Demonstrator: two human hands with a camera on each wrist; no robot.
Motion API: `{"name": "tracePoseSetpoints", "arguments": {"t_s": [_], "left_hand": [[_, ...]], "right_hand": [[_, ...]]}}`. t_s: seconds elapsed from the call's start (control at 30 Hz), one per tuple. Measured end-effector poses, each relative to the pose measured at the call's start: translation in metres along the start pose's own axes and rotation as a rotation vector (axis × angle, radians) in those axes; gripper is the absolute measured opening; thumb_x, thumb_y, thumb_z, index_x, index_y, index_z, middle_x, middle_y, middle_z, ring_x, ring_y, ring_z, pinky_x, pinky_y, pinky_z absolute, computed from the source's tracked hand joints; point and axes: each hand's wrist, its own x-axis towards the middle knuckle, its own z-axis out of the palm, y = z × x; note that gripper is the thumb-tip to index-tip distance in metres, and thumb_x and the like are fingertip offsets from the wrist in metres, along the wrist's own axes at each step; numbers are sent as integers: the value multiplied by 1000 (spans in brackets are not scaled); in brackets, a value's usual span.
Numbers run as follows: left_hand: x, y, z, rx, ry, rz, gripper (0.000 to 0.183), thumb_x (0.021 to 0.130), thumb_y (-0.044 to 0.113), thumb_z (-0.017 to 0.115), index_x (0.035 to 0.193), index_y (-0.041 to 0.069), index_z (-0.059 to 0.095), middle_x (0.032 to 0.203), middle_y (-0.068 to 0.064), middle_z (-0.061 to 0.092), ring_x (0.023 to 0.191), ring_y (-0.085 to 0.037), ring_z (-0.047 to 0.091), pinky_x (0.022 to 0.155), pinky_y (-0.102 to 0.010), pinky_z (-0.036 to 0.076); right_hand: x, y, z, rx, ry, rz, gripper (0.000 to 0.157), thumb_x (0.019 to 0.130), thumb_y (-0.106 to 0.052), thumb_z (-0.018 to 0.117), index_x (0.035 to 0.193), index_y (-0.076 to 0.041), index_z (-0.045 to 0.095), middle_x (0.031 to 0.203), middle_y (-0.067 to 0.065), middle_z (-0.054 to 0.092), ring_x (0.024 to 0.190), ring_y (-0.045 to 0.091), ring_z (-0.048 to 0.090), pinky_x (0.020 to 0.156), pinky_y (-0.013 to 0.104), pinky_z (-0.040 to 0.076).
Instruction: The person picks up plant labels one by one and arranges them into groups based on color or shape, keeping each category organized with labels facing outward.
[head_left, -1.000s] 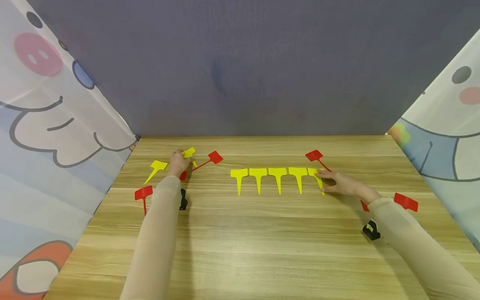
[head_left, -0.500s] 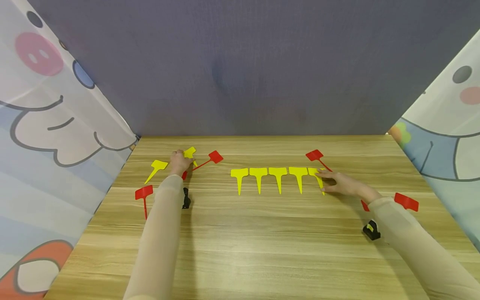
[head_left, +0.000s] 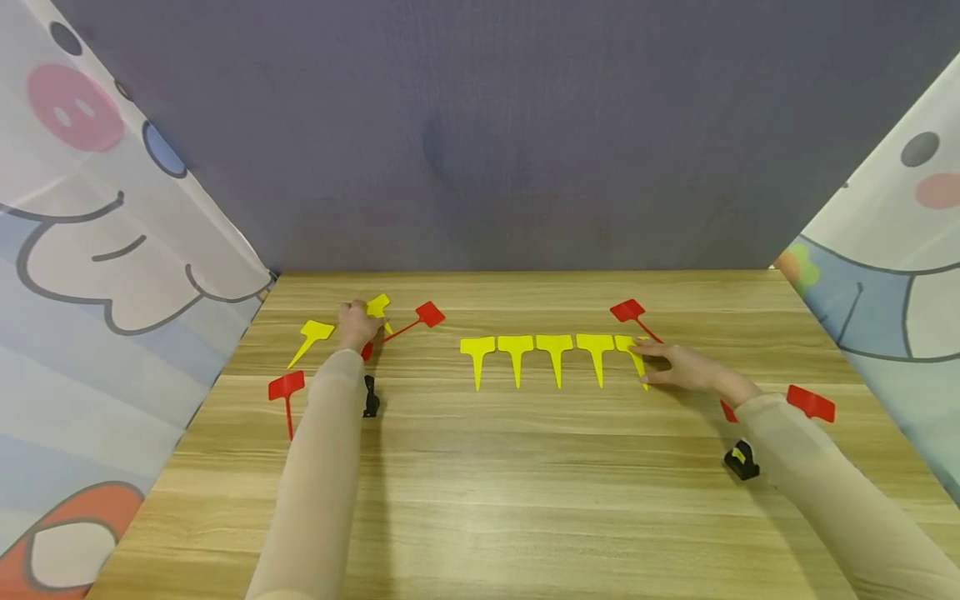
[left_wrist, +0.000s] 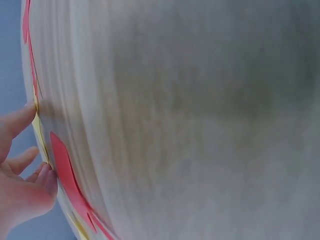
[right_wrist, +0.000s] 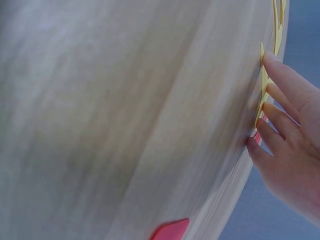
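A row of five yellow T-shaped plant labels (head_left: 555,343) lies on the wood-grain worktop (head_left: 525,500), heads side by side and points toward the person; the faces that show are plain yellow. The right hand (head_left: 686,368) rests at the row's right end, its fingers spread and fairly straight, touching the end label (head_left: 625,343). To the left of the row and a little beyond it, the left hand (head_left: 356,325) touches a slanted yellow label (head_left: 377,307), thumb and fingers apart. Farther left of the row lies a loose yellow label (head_left: 312,335).

Red labels lie around the row: a diamond-turned red label (head_left: 430,314) just off its left end, an upright red label (head_left: 287,385) well to its left, a tilted red label (head_left: 627,310) behind its right end, and a red label by the right sleeve (head_left: 812,403) to the right of it. Small black objects show beside the sleeves.

The right wrist view shows what the head view hides: fingertips set along the end label's edge, and a red corner (right_wrist: 172,230) near the worktop's side of the frame. The left wrist view shows the thumb and the fingers at separate spots on the slanted label. A grey-blue panel (head_left: 495,142) stands behind the row, with cartoon-printed curtains (head_left: 67,275) at both sides.
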Motion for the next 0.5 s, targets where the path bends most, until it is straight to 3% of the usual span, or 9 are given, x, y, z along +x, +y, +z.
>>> {"name": "tracePoseSetpoints", "arguments": {"t_s": [0.23,0.5], "left_hand": [[5,-3,-2,-27,-16,-32,61,84,20,60,132,-4,32,137,-27,15,125,-41,18,99,-47,30],[2,-1,-5,17,-71,-12,53,88,20,53,133,-1,35,138,-27,11,126,-42,12,98,-50,30]], "right_hand": [[0,1,1,-2,10,-11,61,81,-19,64,129,7,38,136,27,28,123,47,23,95,58,24],[0,1,0,20,-23,27,63,81,-18,63,132,6,35,139,27,24,125,46,18,97,57,23]]}}
